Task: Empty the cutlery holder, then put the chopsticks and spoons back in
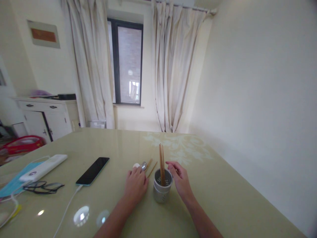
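Note:
A grey utensil holder (161, 195) with small holes stands upright on the table in front of me. Several wooden chopsticks (161, 158) rise out of it. To its left, my left hand (136, 185) rests low over a metal spoon (143, 165), a white rounded utensil end (135, 165) and loose chopsticks (152, 169). Its fingers curl down around their handles, which the hand hides. My right hand (180, 178) is at the holder's right side, thumb and index finger apart near the rim, with nothing visible between them.
On the left of the table (223, 198) lie a dark-screened phone (92, 171) with a white cable, folded glasses (43, 187), a white power strip-like bar (44, 168) and a blue face mask (15, 181). A wall borders the right side; a white cabinet (56, 120) stands behind left.

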Tool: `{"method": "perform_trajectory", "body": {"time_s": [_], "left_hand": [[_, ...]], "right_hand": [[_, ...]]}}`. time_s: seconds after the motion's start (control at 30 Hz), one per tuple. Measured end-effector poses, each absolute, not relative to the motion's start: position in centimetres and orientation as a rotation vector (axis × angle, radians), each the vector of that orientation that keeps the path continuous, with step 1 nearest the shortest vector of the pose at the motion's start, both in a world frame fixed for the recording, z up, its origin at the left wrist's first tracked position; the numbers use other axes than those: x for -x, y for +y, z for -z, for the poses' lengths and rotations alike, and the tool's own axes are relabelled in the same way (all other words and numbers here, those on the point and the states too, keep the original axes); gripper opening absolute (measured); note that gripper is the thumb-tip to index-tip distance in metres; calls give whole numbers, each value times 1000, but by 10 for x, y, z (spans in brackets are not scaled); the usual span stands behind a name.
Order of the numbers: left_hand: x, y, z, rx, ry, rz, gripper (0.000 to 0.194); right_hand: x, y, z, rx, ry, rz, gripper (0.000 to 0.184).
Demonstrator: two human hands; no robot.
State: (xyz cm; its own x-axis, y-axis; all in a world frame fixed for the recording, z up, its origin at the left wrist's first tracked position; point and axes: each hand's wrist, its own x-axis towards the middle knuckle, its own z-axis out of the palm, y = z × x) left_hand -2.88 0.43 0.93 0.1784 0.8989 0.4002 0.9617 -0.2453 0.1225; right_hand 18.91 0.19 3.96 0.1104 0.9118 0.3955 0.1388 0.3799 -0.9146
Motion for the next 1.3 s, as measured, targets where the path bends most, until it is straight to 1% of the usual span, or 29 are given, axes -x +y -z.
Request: {"method": "perform_trajectory", "body": {"time_s": [0.07, 0.17, 0.27, 0.33, 0.4, 0.47, 0.53, 0.57, 0.63, 0.67, 0.77, 0.9, 1.03, 1.13, 1.23, 1.3], "left_hand": [[28, 5, -15, 2231, -1849, 708, 22], [28, 4, -23, 2102, -1824, 1047, 29], [25, -4, -26, 2040, -1567, 1365, 35], [19, -14, -23, 2071, -1334, 1432, 33], [12, -23, -19, 2123, -1139, 1416, 26], [6, -28, -15, 2167, -1028, 1385, 19], [5, -29, -14, 2180, -1003, 1396, 19], [6, -27, -14, 2176, -1020, 1411, 22], [11, -19, -16, 2145, -1143, 1424, 28], [14, -14, -17, 2127, -1249, 1404, 30], [23, 2, -17, 2120, -1621, 1187, 28], [28, 12, -3, 2261, -1795, 848, 23], [29, 13, 8, 2263, -1789, 782, 22], [28, 11, 2, 2274, -1744, 967, 30], [23, 3, -8, 2426, -1638, 1412, 47], [17, -5, -11, 2555, -1546, 1685, 51]], "right_hand": [[-189, 0, -42, 1047, -1345, -685, 50], [-190, -6, -45, 1015, -1360, -511, 39], [-192, -13, -45, 951, -1412, -371, 31], [-193, -18, -43, 884, -1502, -286, 27], [-193, -23, -41, 802, -1628, -232, 27], [-191, -28, -40, 726, -1714, -258, 27], [-186, -31, -42, 688, -1648, -376, 24], [-184, -31, -44, 691, -1556, -449, 28], [-182, -28, -48, 708, -1317, -564, 34], [-184, -24, -50, 717, -1206, -594, 35], [-196, -10, -55, 720, -1029, -587, 35], [-207, 1, -54, 797, -1116, -582, 45], [-201, -1, -49, 839, -1277, -647, 53], [-194, -3, -45, 865, -1356, -708, 55], [-190, -4, -43, 887, -1364, -747, 58], [-190, -3, -43, 898, -1325, -746, 58]]}}
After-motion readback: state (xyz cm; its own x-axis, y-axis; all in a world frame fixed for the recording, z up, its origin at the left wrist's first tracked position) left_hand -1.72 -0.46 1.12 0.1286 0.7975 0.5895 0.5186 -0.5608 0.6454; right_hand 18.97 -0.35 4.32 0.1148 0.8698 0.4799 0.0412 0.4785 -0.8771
